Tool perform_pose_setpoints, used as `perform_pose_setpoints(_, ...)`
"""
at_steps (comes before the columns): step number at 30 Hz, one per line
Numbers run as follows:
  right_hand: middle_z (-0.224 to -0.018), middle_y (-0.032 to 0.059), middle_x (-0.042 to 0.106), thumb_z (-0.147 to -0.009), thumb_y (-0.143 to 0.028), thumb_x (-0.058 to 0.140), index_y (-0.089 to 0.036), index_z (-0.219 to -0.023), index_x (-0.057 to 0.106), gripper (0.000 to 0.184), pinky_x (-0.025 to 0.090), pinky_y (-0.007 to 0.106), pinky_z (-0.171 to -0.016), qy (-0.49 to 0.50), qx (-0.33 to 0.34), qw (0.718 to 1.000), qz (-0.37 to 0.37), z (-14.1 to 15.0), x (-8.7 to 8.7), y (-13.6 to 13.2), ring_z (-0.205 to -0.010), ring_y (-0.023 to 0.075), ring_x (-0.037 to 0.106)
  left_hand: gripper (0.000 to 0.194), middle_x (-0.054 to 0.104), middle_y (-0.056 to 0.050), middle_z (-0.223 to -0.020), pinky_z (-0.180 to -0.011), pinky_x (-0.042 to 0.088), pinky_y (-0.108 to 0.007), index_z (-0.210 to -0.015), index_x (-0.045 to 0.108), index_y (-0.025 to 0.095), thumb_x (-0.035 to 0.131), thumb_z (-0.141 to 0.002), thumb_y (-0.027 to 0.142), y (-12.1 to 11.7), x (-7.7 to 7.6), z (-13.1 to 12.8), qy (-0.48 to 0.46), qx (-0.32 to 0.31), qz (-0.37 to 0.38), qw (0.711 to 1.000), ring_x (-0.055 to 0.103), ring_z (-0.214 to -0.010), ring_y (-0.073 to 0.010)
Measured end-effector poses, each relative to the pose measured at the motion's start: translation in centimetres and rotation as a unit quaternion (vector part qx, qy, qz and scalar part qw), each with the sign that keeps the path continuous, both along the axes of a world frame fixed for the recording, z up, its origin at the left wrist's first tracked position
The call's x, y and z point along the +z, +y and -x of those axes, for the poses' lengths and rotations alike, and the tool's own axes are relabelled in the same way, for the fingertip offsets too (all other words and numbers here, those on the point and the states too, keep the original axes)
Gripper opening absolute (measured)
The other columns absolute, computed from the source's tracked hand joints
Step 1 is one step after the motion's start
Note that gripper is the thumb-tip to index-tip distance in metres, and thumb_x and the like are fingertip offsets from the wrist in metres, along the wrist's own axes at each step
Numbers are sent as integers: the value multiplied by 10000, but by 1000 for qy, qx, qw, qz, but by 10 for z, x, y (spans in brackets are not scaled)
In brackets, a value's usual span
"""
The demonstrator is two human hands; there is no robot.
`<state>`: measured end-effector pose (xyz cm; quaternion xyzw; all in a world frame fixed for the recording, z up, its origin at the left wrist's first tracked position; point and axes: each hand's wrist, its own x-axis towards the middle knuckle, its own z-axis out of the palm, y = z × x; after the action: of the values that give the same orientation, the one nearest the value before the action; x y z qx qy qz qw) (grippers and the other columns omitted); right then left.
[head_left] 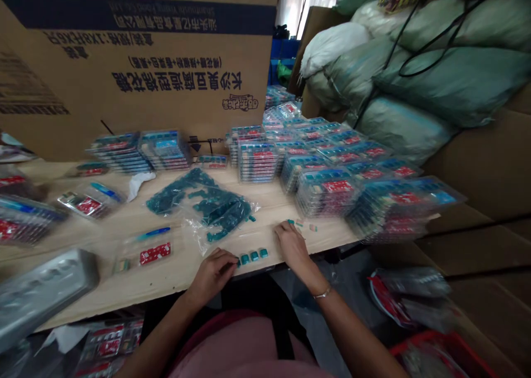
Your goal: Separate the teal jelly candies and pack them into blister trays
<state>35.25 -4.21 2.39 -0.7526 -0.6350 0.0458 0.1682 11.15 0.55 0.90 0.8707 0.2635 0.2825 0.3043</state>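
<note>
teal blocks [254,256], small and squarish, sit in a short row along the near edge of the pale wooden table [232,226]: three plain to see, perhaps a fourth half hidden at the fingertips. work showing: small pieces set out by hand on the tabletop. left hand [213,276] lies at the row's end, fingers [230,262] curled and drawn together against the nearest block; whether they pinch it, cannot tell. right hand [292,248] rests on the table just above the row, fingers loosely together, nothing seen between them. loose teal bits [292,222] and a pale chip [313,227] lie just past its fingertips, within easy reach. clear plastic bag [215,212] of teal moulded pieces lies behind both hands, a few pieces out by its edge. farther out: stacked blister packs [326,193] with red labels, banked centre and right; large printed cardboard box [136,63] standing behind them; green woven sacks [452,74] heaped at right; grey tray [41,295] at lower left.
</note>
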Motion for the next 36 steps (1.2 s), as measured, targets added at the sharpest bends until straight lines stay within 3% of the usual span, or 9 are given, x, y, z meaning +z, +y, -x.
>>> perform_pose_setpoints(2, -883, 81, 605, -847, -94, 472, -173, -826, 641, 188, 424, 297, -809, 35, 30, 999, -11, 0, -4, 16, -885, 198, 557, 105, 693, -46, -823, -732, 485, -309, -849, 644, 204, 541, -841, 223, 1, -1, 0, 4, 2, -5, 1000, 612, -789, -160)
perform_pose_setpoints(5, -961, 61, 605, -834, -113, 506, -177, -932, 632, 173, 430, 262, -809, 110, 49, 991, -52, 15, -6, 47, -897, 165, 575, 77, 684, -41, -803, -719, 481, -309, -818, 630, 202, 558, -826, 229, 1, -3, -1, 8, 9, -23, 1000, 610, -773, -162)
perform_pose_setpoints(9, -984, 47, 628, -779, -143, 587, -197, -910, 643, 152, 436, 240, -782, 112, 41, 993, -16, 27, 1, 74, -881, 162, 598, 89, 674, -37, -798, -723, 481, -316, -793, 604, 207, 524, -831, 223, 2, -4, -2, 21, 14, -42, 999, 608, -763, -166)
perform_pose_setpoints(17, -819, 135, 652, -692, 48, 489, -119, -840, 655, 278, 421, 289, -675, 52, -73, 995, 46, -42, 15, 43, -756, 219, 637, 56, 643, -24, -797, -707, 485, -298, -808, 575, 211, 524, -828, 219, 1, -1, -2, 26, 20, -30, 999, 593, -771, -164)
perform_pose_setpoints(22, -761, 40, 666, -713, -34, 516, -156, -835, 645, 215, 426, 235, -631, 78, -62, 993, 56, -63, 18, 43, -724, 170, 625, 140, 668, -42, -893, -758, 489, -314, -957, 603, 216, 528, -844, 247, 4, 10, 1, 24, 26, -67, 997, 606, -854, -180)
perform_pose_setpoints(26, -753, 24, 662, -707, -52, 523, -161, -820, 642, 197, 419, 226, -627, 89, -46, 993, 60, -58, 18, 33, -720, 163, 613, 203, 684, -61, -1032, -895, 418, -423, -991, 637, 237, 491, -854, 204, 31, 19, -3, 81, 76, -188, 976, 563, -1047, -252)
perform_pose_setpoints(28, -776, 61, 665, -656, -6, 527, -145, -781, 642, 219, 413, 243, -643, 85, -41, 993, 65, -52, 15, 28, -742, 185, 611, 252, 648, -85, -1141, -918, 398, -460, -1048, 630, 229, 547, -810, 212, 52, 21, -9, 145, 109, -206, 962, 512, -1131, -303)
perform_pose_setpoints(32, -802, 121, 670, -631, 35, 496, -105, -785, 643, 255, 411, 270, -667, 90, -36, 993, 64, -37, 10, 37, -751, 210, 613, 289, 611, -139, -1175, -888, 427, -440, -1017, 633, 168, 620, -741, 254, 91, 20, -18, 207, 115, -171, 956, 538, -1060, -313)
perform_pose_setpoints(36, -814, 52, 688, -673, -48, 546, -129, -808, 653, 190, 432, 223, -676, 136, 12, 989, 63, -17, 7, 71, -783, 176, 622, 96, 658, -66, -853, -811, 440, -360, -763, 626, 189, 533, -770, 211, 113, 15, -20, 122, 106, -92, 983, 574, -845, -220)
